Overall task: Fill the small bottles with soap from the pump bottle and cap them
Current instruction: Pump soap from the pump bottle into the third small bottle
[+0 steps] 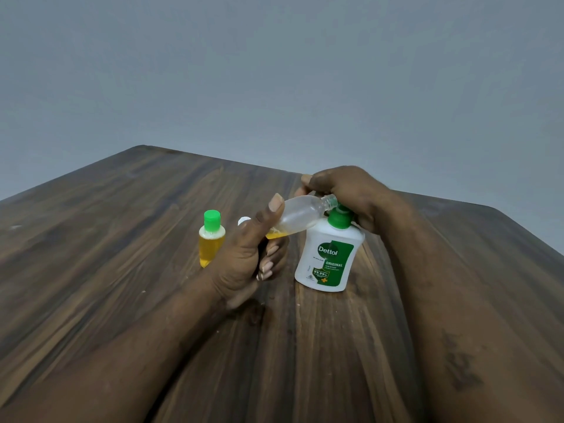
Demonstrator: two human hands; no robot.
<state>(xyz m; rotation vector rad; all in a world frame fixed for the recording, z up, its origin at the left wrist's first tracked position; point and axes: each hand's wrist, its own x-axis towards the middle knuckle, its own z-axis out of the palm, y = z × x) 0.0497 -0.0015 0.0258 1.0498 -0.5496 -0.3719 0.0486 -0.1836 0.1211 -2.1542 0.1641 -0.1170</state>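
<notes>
Capped bottle (211, 239), full of yellow soap, stands left on tabletop (122, 239): done. Left hand (253, 257) grips open bottle (300, 213), tilted, mouth at pump bottle (329, 257) nozzle, little soap inside. Right hand (345, 190) clasps pump head. Remaining: filling, capping.

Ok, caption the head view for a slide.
Left hand holds a small bottle to the pump bottle; right hand grips its pump.

Pump head (338, 218) mostly beneath right hand (346, 190)
</notes>
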